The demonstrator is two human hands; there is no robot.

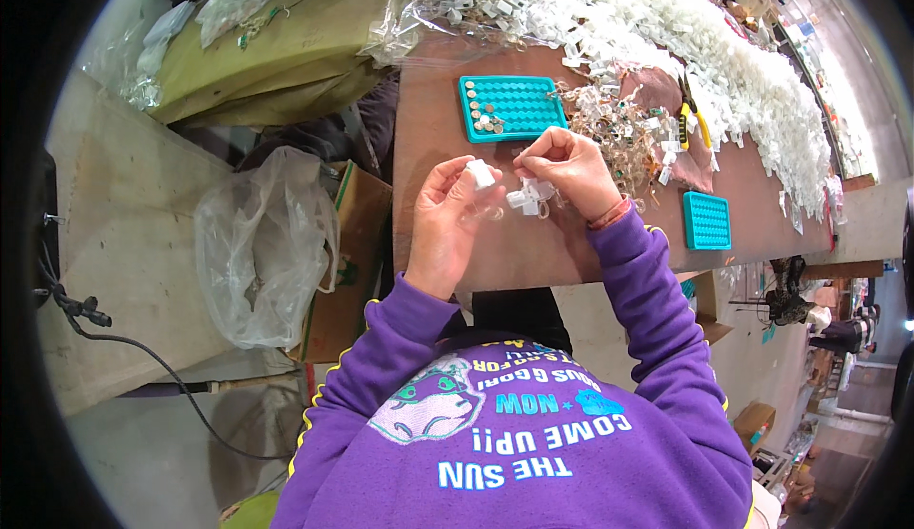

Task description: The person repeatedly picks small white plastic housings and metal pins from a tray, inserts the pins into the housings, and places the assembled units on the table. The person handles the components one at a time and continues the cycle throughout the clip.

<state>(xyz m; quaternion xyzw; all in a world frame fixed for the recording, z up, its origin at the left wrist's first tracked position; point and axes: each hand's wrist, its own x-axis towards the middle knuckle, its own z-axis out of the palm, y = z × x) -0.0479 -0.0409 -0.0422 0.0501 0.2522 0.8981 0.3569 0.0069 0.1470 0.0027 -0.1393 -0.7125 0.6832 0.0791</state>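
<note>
Over the near part of the brown table, my left hand (441, 229) is closed on a small white plastic tag (482, 175), with thumb and fingers pinching it. A small ring-like piece (493, 213) shows just below that tag. Close by on the right, my right hand (577, 179) is closed too, thumb and forefinger pressed together. A bunch of white tags (529, 196) with small loops shows at its lower fingers, seemingly held by them. Whatever lies between the right fingertips is too small to make out.
Beyond my hands lies a teal tray (535, 102) with several round pale pieces. A pile of tagged trinkets (609, 129), yellow-black pliers (686, 124) and a second teal tray (707, 222) are to the right. White tags (657, 24) heap behind. A plastic bag (262, 243) hangs left.
</note>
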